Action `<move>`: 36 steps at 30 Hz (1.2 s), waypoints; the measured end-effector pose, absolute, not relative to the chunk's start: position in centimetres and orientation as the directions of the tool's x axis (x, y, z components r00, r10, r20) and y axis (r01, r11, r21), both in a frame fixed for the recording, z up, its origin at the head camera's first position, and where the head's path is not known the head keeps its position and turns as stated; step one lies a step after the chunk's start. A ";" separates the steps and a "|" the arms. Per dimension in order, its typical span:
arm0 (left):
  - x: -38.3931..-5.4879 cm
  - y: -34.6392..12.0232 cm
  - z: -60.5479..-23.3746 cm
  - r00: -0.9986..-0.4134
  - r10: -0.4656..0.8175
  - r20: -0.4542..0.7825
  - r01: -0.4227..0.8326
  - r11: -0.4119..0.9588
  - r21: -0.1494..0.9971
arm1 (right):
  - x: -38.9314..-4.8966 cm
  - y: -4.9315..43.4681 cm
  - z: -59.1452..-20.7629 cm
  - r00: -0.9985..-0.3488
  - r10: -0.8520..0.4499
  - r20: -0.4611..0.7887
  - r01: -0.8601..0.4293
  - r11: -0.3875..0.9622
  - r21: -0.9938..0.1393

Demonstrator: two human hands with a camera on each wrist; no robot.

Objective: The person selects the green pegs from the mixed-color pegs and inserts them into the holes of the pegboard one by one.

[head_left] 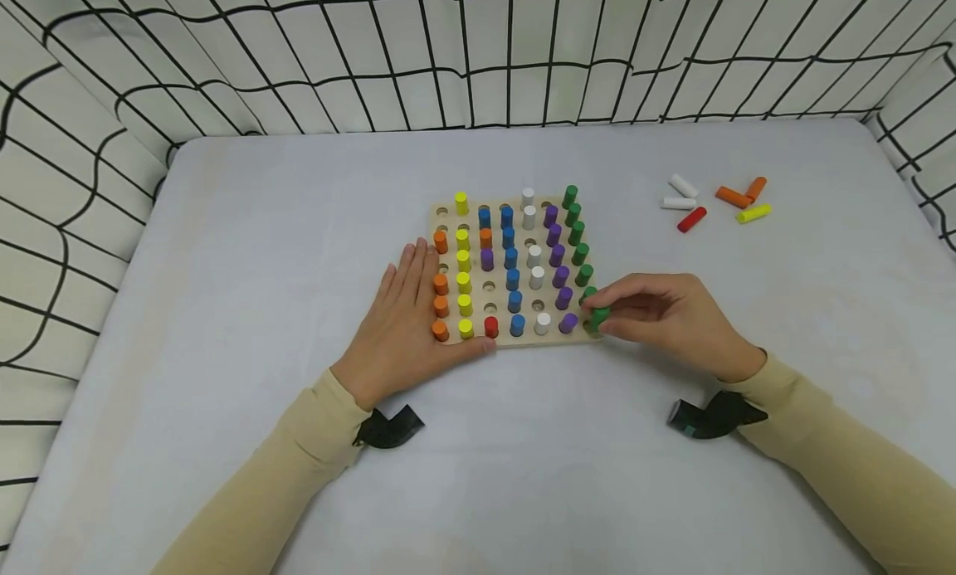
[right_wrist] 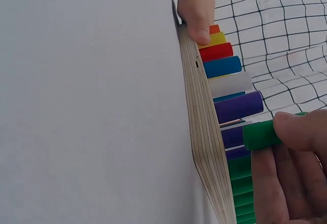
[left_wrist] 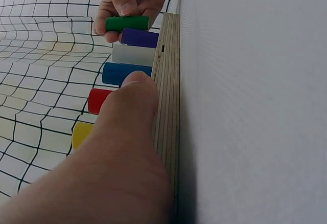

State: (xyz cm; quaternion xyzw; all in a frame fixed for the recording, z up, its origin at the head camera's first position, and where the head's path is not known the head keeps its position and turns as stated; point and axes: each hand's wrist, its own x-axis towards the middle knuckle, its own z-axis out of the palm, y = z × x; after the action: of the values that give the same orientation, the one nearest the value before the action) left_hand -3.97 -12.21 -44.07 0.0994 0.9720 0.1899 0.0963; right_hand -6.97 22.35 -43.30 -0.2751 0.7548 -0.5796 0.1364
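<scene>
A wooden pegboard [head_left: 489, 297] lies on the table with columns of coloured pegs standing in its holes. My left hand [head_left: 407, 318] rests along the board's left side, fingers straight, with the thumb against the front edge near the red peg [head_left: 490, 326]. Between thumb and fingers, my right hand [head_left: 660, 314] pinches a green peg [head_left: 600, 317] at the front right corner. The right wrist view shows a small gap between this green peg [right_wrist: 259, 134] and the board. Behind it stands a column of green pegs [head_left: 580, 254], beside a purple column [head_left: 560, 276].
Loose pegs lie at the back right: white pegs [head_left: 678, 203], a red peg [head_left: 692, 220], orange pegs [head_left: 734, 197] and a yellow peg [head_left: 753, 214]. Several holes in the board hold no peg. Black wire mesh [head_left: 510, 65] stands around the white table [head_left: 523, 475].
</scene>
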 end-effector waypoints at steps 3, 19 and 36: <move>-4.0 -12.2 -44.1 -0.961 0.232 -0.152 0.158 0.908 0.388 | -6.9 22.3 -43.5 -0.814 -0.572 0.105 -0.252 0.185 -0.950; -4.0 -12.2 -43.9 -0.962 0.225 -0.157 0.150 0.911 0.384 | -6.9 22.2 -44.2 -0.815 -0.571 0.102 -0.274 0.224 -0.935; -4.0 -12.2 -44.1 -0.961 0.231 -0.153 0.158 0.910 0.382 | -6.9 22.1 -44.4 -0.824 -0.561 0.073 -0.246 0.240 -0.939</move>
State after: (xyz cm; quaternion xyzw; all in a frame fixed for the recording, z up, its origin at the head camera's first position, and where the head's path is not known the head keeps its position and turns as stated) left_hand -4.00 -12.22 -44.08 0.0999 0.9725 0.1866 0.0976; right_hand -6.94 22.13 -44.45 -0.2605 0.7745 -0.5588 0.1411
